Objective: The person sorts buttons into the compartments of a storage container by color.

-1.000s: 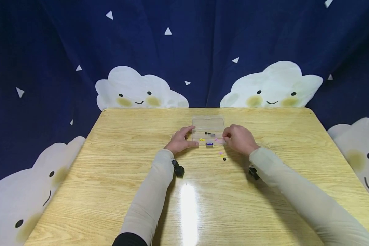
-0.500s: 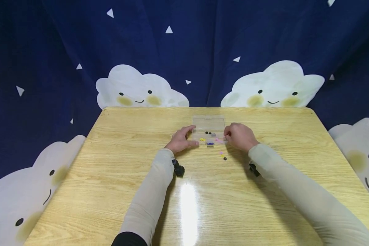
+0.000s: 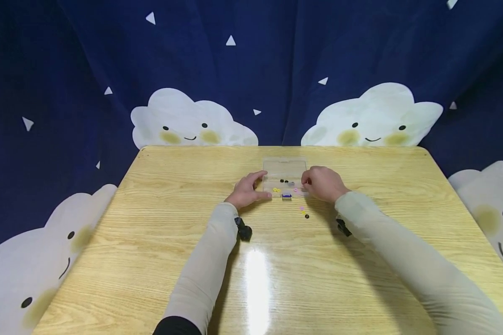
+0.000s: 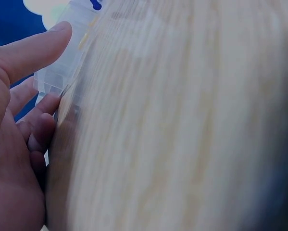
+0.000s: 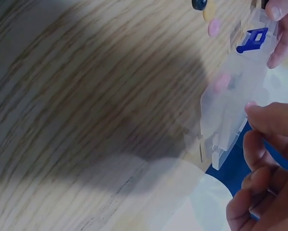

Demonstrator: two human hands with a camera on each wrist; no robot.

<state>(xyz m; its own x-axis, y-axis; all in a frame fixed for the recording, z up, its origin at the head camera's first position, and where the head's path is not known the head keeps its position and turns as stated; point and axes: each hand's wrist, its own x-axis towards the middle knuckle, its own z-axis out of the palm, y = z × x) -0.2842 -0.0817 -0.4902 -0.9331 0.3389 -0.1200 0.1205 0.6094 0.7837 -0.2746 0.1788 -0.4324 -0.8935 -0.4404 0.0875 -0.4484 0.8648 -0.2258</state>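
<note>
A clear plastic box [image 5: 225, 108] with its lid [image 3: 285, 165] raised at the back lies on the table; a blue clasp [image 3: 287, 196] marks its front. My left hand [image 3: 248, 190] grips the box's left end, thumb at the near corner, fingers at the far one. Over the right end, my right hand [image 3: 324, 184] pinches a small pink button [image 5: 250, 105] at the thumb tip. Inside the box are black buttons [image 3: 284, 181], yellow buttons [image 3: 276, 190] and another pink button [image 3: 295, 190]. Curled fingers hide part of the pinched button.
In front of the box lie a loose pink button [image 3: 302, 208], a yellow one [image 3: 303, 212] and a black one [image 3: 307, 216]. The wooden table [image 3: 184, 232] ends at a dark blue curtain [image 3: 276, 70] with cloud prints.
My right hand has shifted a little to the left, from beside the box's right edge to over its right end. The left hand keeps its place on the box.
</note>
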